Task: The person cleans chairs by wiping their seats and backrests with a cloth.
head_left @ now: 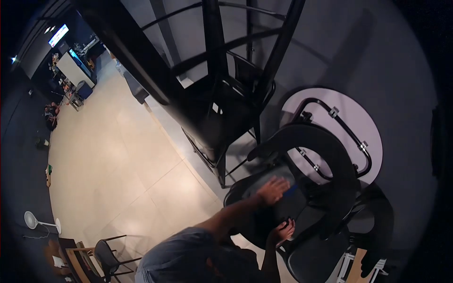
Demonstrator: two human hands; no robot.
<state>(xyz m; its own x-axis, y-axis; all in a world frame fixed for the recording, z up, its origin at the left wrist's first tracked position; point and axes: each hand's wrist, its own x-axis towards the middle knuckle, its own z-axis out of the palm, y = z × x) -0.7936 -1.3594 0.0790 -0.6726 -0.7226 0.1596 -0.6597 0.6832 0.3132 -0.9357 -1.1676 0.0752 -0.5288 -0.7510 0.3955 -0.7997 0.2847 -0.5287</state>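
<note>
My left hand (pixel 273 190) reaches over the black seat (pixel 245 191) of a chair. It is smeared by motion, and a flat blue piece (pixel 291 190), perhaps a cloth, shows at its fingertips. Lower down, my right hand (pixel 284 231) has its fingers curled at a dark part of the chair, whose exact shape I cannot make out. A curved black backrest (pixel 325 146) arches beyond both hands. Another black seat (pixel 316 257) lies to the right of my right hand.
A round pale tabletop (pixel 368 113) with a black folding frame leans against the grey wall. Tall black metal chairs (pixel 217 108) stand ahead. To the left are beige floor (pixel 113 155), a white fan (pixel 31 220) and another chair (pixel 106 257). Wooden slats (pixel 356 266) are at lower right.
</note>
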